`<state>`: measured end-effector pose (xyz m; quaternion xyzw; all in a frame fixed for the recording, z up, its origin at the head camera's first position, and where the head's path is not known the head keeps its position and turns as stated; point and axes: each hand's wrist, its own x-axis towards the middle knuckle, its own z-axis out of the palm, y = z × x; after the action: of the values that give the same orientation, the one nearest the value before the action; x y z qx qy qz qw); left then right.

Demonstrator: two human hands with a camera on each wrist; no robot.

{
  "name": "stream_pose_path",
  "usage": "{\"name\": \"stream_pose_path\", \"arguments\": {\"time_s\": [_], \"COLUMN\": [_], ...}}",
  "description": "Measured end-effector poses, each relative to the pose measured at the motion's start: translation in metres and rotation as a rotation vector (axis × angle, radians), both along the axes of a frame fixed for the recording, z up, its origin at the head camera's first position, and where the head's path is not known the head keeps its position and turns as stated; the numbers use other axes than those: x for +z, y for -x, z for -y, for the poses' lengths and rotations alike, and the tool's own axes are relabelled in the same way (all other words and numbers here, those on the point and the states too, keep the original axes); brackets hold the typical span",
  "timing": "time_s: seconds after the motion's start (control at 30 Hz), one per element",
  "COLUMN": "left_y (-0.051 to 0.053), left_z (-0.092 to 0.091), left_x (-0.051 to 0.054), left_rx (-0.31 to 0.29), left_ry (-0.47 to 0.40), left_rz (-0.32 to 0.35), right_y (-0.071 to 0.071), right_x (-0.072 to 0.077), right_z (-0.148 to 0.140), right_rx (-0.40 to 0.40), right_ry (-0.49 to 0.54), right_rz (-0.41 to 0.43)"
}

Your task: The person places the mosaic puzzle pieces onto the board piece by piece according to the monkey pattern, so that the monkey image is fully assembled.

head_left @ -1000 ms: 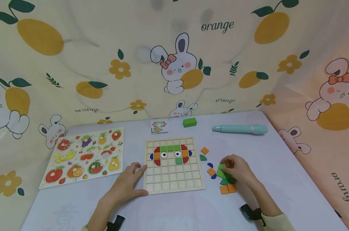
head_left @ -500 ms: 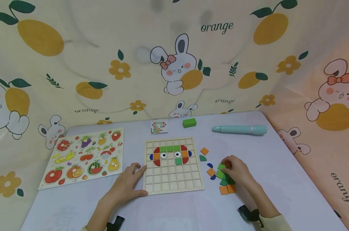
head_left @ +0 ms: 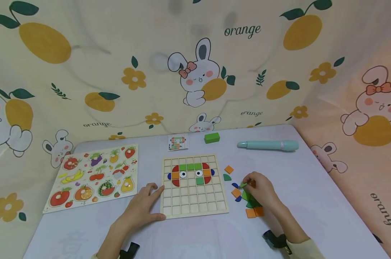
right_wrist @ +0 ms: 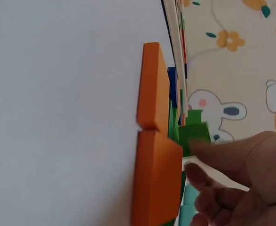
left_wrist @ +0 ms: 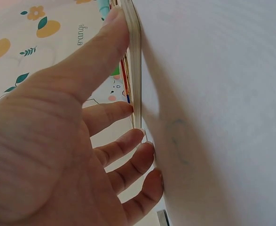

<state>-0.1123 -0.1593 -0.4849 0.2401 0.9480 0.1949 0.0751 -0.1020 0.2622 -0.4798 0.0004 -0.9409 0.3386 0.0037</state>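
In the head view, the wooden grid board (head_left: 194, 205) carries red, orange, green and blue pieces and two round eye pieces in its upper rows. The left hand (head_left: 140, 207) touches the board's left edge, thumb at the lower corner; in the left wrist view that hand (left_wrist: 72, 122) has its fingers spread along the edge. Right of the board, the right hand (head_left: 263, 190) pinches a light green piece (head_left: 243, 185) above a pile of green pieces (head_left: 245, 196). Two orange squares (head_left: 251, 213) lie below the pile. In the right wrist view, the right hand (right_wrist: 250, 174) holds the green piece (right_wrist: 194, 136).
A fruit picture board (head_left: 95, 176) lies at the left. At the back are a small pattern card (head_left: 178, 142), a green block (head_left: 212, 137) and a light blue pen (head_left: 268, 145). An orange piece (head_left: 229, 169) and a dark green quarter piece (head_left: 227, 177) lie beside the grid board.
The right hand has moved slightly left and now has a light green piece lifted and tilted off the pile. The left hand stays at the board's edge.
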Motion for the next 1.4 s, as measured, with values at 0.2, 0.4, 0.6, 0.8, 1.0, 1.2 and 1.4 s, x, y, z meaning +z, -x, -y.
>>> {"name": "stream_pose_path", "arguments": {"time_s": [0.2, 0.4, 0.6, 0.8, 1.0, 1.2, 1.4], "left_y": [0.0, -0.001, -0.001, -0.001, -0.001, -0.001, 0.0], "left_z": [0.0, 0.0, 0.0, 0.0, 0.0, 0.001, 0.001], "left_x": [-0.001, 0.001, -0.001, 0.0, 0.002, 0.001, 0.0], "left_rx": [-0.01, -0.003, -0.001, -0.008, -0.007, -0.009, -0.012], "left_ry": [0.001, -0.007, -0.01, -0.011, -0.006, -0.005, -0.012], "left_rz": [-0.007, -0.004, 0.008, 0.006, 0.004, 0.003, 0.005], "right_y": [0.01, 0.033, 0.047, 0.05, 0.053, 0.059, 0.063], "right_x": [0.003, 0.006, 0.007, 0.004, 0.002, -0.001, -0.008], "right_z": [0.014, 0.052, 0.107, 0.137, 0.146, 0.153, 0.165], "right_rx": [0.049, 0.253, 0.374, 0.396, 0.387, 0.37, 0.394], "right_ry": [0.132, 0.426, 0.512, 0.549, 0.503, 0.399, 0.371], "right_rz": [-0.022, -0.016, 0.059, 0.118, 0.121, 0.07, 0.067]}}
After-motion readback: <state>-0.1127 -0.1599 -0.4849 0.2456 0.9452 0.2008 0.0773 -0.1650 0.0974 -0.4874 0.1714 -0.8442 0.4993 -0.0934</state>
